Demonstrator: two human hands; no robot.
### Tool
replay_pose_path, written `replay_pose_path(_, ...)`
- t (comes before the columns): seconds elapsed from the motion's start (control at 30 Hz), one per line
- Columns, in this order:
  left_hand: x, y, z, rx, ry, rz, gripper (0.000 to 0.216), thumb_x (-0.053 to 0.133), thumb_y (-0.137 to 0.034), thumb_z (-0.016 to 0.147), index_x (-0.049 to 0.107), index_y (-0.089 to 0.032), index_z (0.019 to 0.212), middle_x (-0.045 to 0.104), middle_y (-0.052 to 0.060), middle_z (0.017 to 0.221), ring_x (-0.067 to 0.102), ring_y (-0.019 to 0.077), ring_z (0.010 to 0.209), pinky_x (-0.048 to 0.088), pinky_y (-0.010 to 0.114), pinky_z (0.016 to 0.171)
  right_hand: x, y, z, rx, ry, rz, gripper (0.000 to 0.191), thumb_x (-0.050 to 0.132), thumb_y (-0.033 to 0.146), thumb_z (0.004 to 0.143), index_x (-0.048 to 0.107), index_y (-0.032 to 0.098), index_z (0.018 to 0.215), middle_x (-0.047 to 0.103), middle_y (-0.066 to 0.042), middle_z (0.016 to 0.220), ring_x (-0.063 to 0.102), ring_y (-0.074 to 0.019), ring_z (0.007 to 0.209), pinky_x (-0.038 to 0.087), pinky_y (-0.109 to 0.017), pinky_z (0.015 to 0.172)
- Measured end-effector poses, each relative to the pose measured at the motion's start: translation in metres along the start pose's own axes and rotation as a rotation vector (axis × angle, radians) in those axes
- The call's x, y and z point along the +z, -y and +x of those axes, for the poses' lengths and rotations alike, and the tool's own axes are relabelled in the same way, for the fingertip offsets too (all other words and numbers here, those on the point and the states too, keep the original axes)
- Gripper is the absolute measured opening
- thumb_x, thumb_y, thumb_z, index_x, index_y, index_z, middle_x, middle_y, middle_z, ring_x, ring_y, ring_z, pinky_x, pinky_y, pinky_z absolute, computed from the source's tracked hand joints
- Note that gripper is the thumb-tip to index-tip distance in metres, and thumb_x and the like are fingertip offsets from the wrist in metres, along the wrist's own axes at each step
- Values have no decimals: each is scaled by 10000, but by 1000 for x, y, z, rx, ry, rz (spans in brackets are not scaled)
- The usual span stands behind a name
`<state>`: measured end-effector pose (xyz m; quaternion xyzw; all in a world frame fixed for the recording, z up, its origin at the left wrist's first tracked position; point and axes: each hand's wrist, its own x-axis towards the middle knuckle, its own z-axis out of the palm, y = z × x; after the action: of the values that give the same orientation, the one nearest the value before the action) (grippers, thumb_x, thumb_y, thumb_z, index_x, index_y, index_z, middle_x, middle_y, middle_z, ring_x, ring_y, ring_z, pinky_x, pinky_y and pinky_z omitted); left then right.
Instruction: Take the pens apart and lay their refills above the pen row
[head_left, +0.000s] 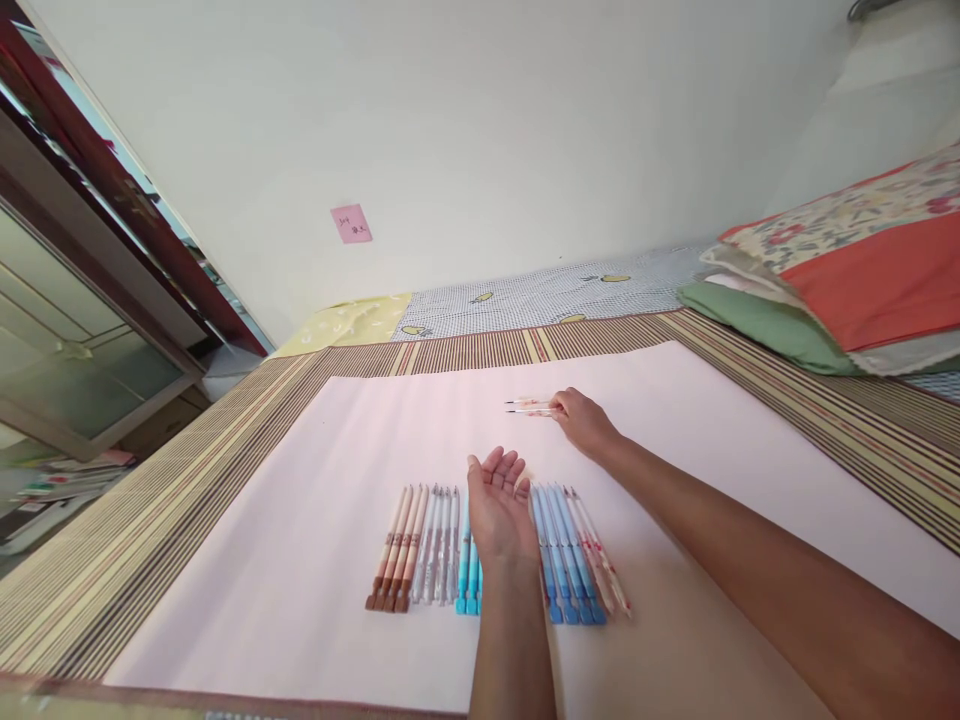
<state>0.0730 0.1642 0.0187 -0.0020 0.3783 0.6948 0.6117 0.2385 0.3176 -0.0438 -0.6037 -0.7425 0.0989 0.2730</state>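
My right hand is closed on the ends of two slim white pens with reddish patterns, their dark tips pointing left. Palm up and fingers loosely spread, my left hand is open and empty above a row of pens. That row holds peach-and-brown pens, clear-grey pens, turquoise pens, blue pens and white pens with red patterns, grouped by colour. My left hand and forearm hide part of the row's middle.
A pale pink sheet lies under the pens, on a striped mat. Folded bedding and a red floral pillow are at the right. Behind stands a white wall with a pink note. A glass-panelled cabinet is at the left.
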Motion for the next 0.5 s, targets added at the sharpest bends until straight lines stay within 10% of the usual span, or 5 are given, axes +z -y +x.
replay_pose_path(0.5,4,2,-2,-31,-2,5,384,474,-409,1010,697,-119,893,679,105,895,661,147,751,473,217,609,5,3,2,21,-85,20,122,543,152,913,648,195,868,613,-46,965,565,-168,829,384,-270,721)
